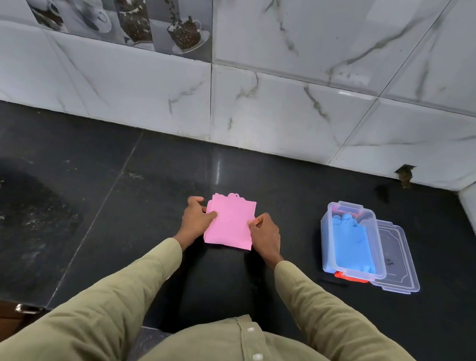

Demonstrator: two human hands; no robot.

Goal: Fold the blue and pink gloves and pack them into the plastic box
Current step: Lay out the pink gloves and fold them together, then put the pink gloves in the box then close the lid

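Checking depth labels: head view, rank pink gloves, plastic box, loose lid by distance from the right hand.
1. pink gloves, touching the right hand, on its left.
2. plastic box, farther right.
3. lid, beyond the box, farthest right.

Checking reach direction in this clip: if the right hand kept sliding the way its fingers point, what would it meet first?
The right hand points left, already touching the pink glove; beyond it, the left hand, seemingly.
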